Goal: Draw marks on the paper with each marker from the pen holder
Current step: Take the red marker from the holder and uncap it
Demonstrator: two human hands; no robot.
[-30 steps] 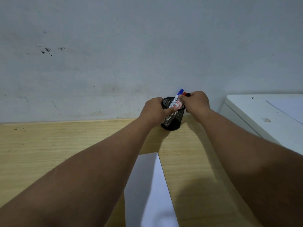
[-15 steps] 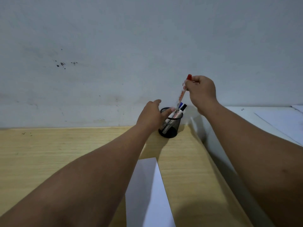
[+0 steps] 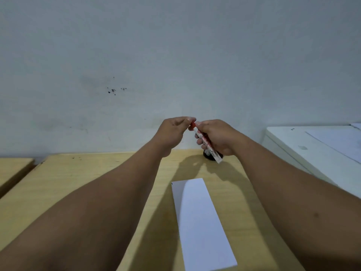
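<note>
Pale wood formed the bench (image 3: 78,182), which ran back to a grey, speckled wall (image 3: 175,55). Nearest the viewer, a white sheet of paper (image 3: 201,223) lay flat on the bench between the two forearms. Farther back, the right hand (image 3: 218,137) was raised above the bench, its fingers (image 3: 201,141) wrapped around the white barrel of a red-capped marker (image 3: 208,144) that slanted down to the right. The left hand (image 3: 172,132) met it from the left, its fingertips (image 3: 190,120) pinched on the red cap (image 3: 193,125). Just behind and below the right hand, only the dark base of the pen holder (image 3: 209,156) showed, standing near the wall. At far right stood a white cabinet (image 3: 312,149).
</note>
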